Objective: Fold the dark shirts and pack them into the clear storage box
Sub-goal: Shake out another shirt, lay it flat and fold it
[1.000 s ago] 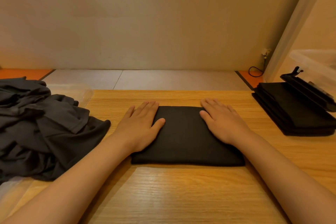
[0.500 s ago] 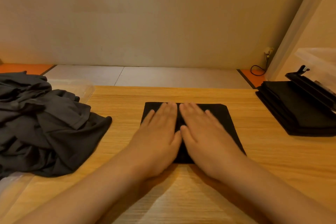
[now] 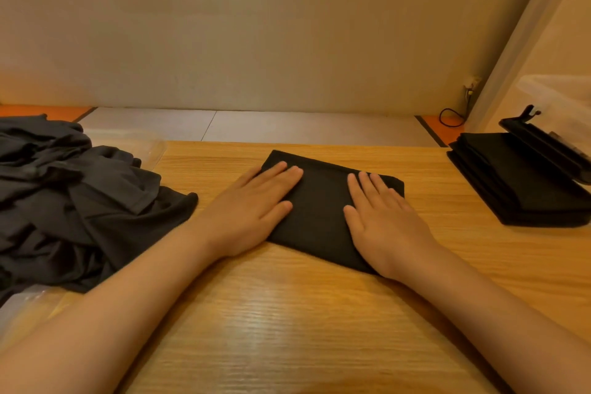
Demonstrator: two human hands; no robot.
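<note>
- The folded dark shirt (image 3: 319,211) is sitting pretty much mid-table on the wooden table (image 3: 287,329). It's a flat rectangle, a bit skewed against the table's far edge.
- The left hand (image 3: 256,205) is lying flat on the shirt's left side. Fingers are straight and together, palm down, half on the cloth and half on the wood. It's not gripping anything, just pressing.
- Same deal with the right hand (image 3: 383,221). It's flat on the right side of the shirt with fingers stretched toward the far edge, and nothing is pinched or grabbed.
- Off to the left there's a messy pile of unfolded dark shirts (image 3: 80,201), just beside the left forearm. It's resting on some clear plastic (image 3: 150,150) that pokes out behind it.
- On the right end of the table, well apart from the hands, sits a neat stack of folded shirts (image 3: 518,182).
- A black piece with a little hook (image 3: 543,144) lies across the far side of that stack. Honestly can't tell what it is.
- Behind that, the clear storage box (image 3: 559,96) shows up as a hazy see-through shape at the right edge.
- A black cable (image 3: 451,117) loops on the floor by the wall.
</note>
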